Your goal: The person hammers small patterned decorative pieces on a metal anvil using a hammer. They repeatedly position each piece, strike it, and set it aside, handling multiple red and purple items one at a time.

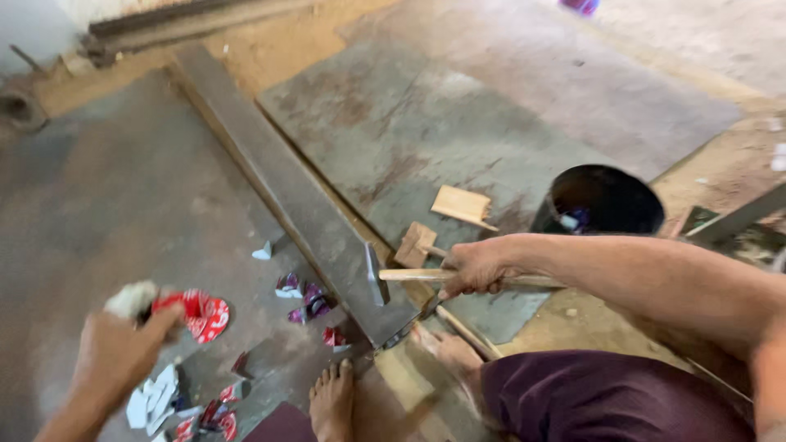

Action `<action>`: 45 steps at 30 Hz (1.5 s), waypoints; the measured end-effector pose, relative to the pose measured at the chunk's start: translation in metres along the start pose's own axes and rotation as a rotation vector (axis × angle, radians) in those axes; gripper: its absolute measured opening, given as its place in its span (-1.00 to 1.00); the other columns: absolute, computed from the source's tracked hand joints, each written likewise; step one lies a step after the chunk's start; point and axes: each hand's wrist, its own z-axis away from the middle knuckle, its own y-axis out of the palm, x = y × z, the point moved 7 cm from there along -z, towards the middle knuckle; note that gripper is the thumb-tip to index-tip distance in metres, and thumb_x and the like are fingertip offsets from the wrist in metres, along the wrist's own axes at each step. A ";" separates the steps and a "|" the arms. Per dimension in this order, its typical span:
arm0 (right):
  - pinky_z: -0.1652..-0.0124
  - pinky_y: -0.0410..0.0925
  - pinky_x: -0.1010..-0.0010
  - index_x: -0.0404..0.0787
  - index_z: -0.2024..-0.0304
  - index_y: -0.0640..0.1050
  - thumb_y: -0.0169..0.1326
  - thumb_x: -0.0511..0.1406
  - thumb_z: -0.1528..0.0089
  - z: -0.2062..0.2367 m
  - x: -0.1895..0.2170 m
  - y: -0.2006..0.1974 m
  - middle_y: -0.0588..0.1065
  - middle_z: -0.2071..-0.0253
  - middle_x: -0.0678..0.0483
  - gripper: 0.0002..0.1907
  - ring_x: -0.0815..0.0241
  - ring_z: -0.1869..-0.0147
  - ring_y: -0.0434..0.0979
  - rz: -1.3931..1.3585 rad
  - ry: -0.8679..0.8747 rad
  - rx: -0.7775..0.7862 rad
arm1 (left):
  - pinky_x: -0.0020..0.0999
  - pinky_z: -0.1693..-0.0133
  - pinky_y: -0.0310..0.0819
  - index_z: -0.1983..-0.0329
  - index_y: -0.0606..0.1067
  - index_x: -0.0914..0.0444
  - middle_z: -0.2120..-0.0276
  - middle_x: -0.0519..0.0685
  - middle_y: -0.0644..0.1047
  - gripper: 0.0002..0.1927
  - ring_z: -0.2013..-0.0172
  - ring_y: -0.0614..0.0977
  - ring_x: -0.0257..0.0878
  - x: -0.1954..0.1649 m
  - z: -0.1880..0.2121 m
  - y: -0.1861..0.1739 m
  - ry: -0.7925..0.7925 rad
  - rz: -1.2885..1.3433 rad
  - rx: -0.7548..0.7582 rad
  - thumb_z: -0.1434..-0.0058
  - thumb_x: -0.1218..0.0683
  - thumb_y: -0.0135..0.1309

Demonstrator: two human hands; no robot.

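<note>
My right hand (475, 268) grips the wooden handle of a hammer (401, 276); its dark metal head (375, 274) rests against the near end of a long grey steel bar (286, 184) lying on the floor. My left hand (115, 352), one finger wrapped in white, pinches a flattened piece of red metal can (202, 315) at the lower left. Several cut red, purple and white can scraps (307, 299) lie on the floor between my hands. My bare feet (334, 401) rest by the bar's near end.
A black bucket (604, 200) stands at the right behind my forearm. Small wooden offcuts (460, 205) lie beside the bar. Large grey metal sheets (491, 106) cover a sandy floor. More steel sections (164, 24) lie along the back left.
</note>
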 end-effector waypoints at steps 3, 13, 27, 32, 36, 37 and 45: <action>0.63 0.03 0.45 -0.15 0.34 0.44 0.21 -0.07 -0.27 -0.071 -0.026 0.019 0.24 0.62 0.24 -0.66 0.38 0.64 0.13 -0.167 0.014 0.130 | -0.21 0.33 0.46 0.11 0.64 0.24 0.46 0.08 0.65 -0.72 0.48 0.61 -0.17 -0.051 -0.039 0.008 0.079 -0.283 0.084 -0.16 0.03 0.20; 0.24 0.42 0.04 -0.18 0.12 0.59 0.06 0.01 -0.27 -0.178 -0.117 0.058 0.58 0.30 -0.12 -0.58 -0.14 0.24 0.61 0.477 -0.373 -0.049 | -0.07 0.29 0.51 0.27 0.61 0.15 0.39 0.11 0.61 -0.83 0.35 0.66 0.07 -0.022 -0.133 0.233 0.419 -0.068 0.255 -0.14 0.00 0.21; 0.17 0.54 0.29 -0.34 0.00 0.53 0.00 -0.43 -0.33 -0.188 0.022 -0.008 0.60 0.16 -0.02 -0.80 0.19 0.14 0.66 -0.607 -0.115 -0.200 | 0.04 0.19 0.51 0.18 0.59 0.24 0.25 0.17 0.59 -0.83 0.21 0.63 0.20 0.046 -0.089 0.308 0.272 0.019 -0.032 -0.26 0.05 0.22; 0.20 0.54 0.26 -0.43 0.00 0.53 0.03 -0.40 -0.40 -0.202 0.041 0.009 0.58 0.17 -0.17 -0.80 0.02 0.18 0.61 -0.451 -0.039 -0.252 | -0.14 0.30 0.56 0.22 0.58 0.29 0.45 0.14 0.64 -0.78 0.38 0.71 0.06 0.071 -0.091 0.300 0.028 0.253 -0.028 -0.20 0.04 0.22; 0.09 0.53 0.37 -0.41 0.01 0.52 -0.05 -0.52 -0.27 -0.221 0.044 0.012 0.59 0.08 -0.10 -0.75 0.12 0.05 0.70 -0.659 -0.183 -0.144 | -0.23 0.35 0.55 0.23 0.58 0.30 0.52 0.04 0.64 -0.82 0.49 0.70 -0.13 0.071 -0.085 0.292 -0.028 0.362 -0.003 -0.20 0.09 0.18; 0.09 0.53 0.36 -0.40 0.02 0.53 -0.02 -0.51 -0.27 -0.225 0.042 0.011 0.59 0.09 -0.10 -0.76 0.12 0.05 0.70 -0.667 -0.179 -0.147 | -0.26 0.36 0.55 0.23 0.58 0.29 0.53 0.01 0.65 -0.83 0.51 0.70 -0.20 0.071 -0.084 0.291 -0.068 0.401 0.019 -0.20 0.10 0.16; 0.23 0.58 0.37 -0.38 0.08 0.54 0.12 -0.38 -0.34 -0.240 0.042 0.020 0.59 0.23 -0.07 -0.84 0.12 0.20 0.68 -0.596 -0.170 -0.159 | -0.33 0.41 0.53 0.29 0.59 0.29 0.55 -0.05 0.64 -0.85 0.54 0.68 -0.31 0.066 -0.085 0.280 -0.091 0.415 0.051 -0.19 0.10 0.19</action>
